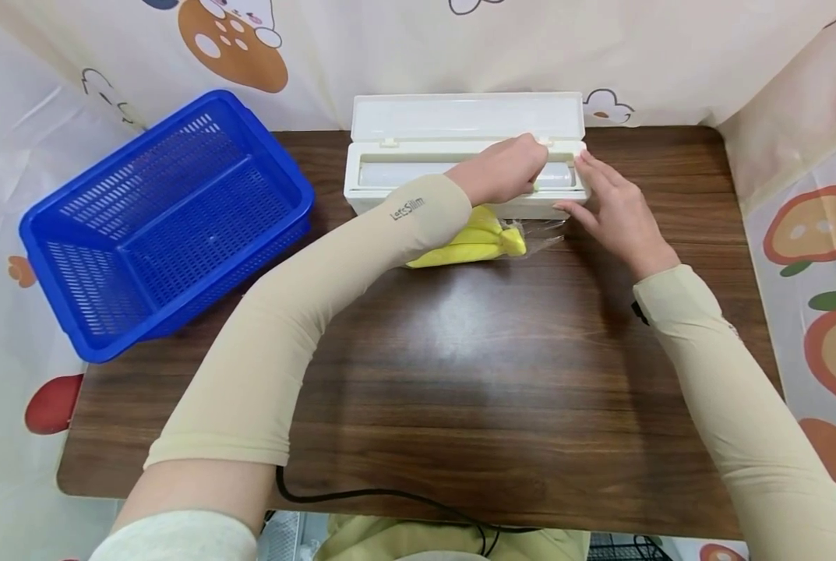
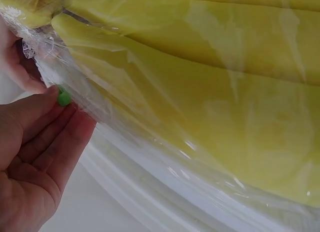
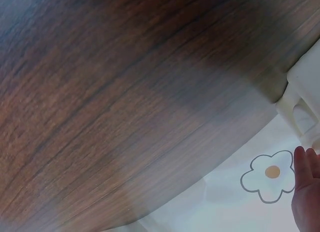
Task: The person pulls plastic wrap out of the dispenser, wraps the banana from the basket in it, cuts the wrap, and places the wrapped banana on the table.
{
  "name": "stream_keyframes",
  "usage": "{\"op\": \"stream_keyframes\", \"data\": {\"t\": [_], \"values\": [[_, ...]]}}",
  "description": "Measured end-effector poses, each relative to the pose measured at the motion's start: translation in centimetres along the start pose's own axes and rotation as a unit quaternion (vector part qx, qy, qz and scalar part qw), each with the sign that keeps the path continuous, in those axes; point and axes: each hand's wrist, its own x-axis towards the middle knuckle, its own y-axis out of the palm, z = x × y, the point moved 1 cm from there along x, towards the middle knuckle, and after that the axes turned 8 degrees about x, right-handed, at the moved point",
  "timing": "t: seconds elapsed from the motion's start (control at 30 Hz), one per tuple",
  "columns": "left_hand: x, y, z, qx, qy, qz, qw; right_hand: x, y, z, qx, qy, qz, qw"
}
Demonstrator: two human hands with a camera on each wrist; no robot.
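Note:
A white cling film dispenser [image 1: 382, 199] with its lid raised stands at the back of the table, a roll of clear film [image 1: 379, 173] inside. My left hand [image 1: 505, 167] reaches across its front edge. Thumb and fingers pinch a small green knob [image 2: 63, 98] there. At the dispenser's right end rests my right hand [image 1: 617, 210], fingers on top and thumb at the front. Yellow bananas [image 1: 481, 241] wrapped in clear film lie against the dispenser's front, partly behind my left forearm. They fill much of the left wrist view.
An unfilled blue plastic basket [image 1: 210, 312] stands at the table's left side. Printed curtains [image 1: 670, 62] hang along the back and sides. A black cable [image 1: 389, 492] runs along the front edge of the brown wooden table [image 1: 502, 405].

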Motion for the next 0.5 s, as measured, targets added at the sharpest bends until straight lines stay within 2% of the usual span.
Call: {"op": "stream_keyframes", "data": {"t": [0.13,0.3,0.5], "values": [[-0.4,-0.1,0.2,0.005,-0.002,0.007,1.0,0.1,0.0,0.2,-0.001,0.001,0.002,1.0],[-1.6,-0.3,0.8,-0.004,-0.017,0.02,0.9997,0.1,0.0,0.3,-0.002,0.003,0.002,1.0],[-2.9,-0.3,1.5,-0.017,-0.016,0.011,0.9997,0.1,-0.2,0.3,-0.007,0.015,0.015,0.9997]]}}
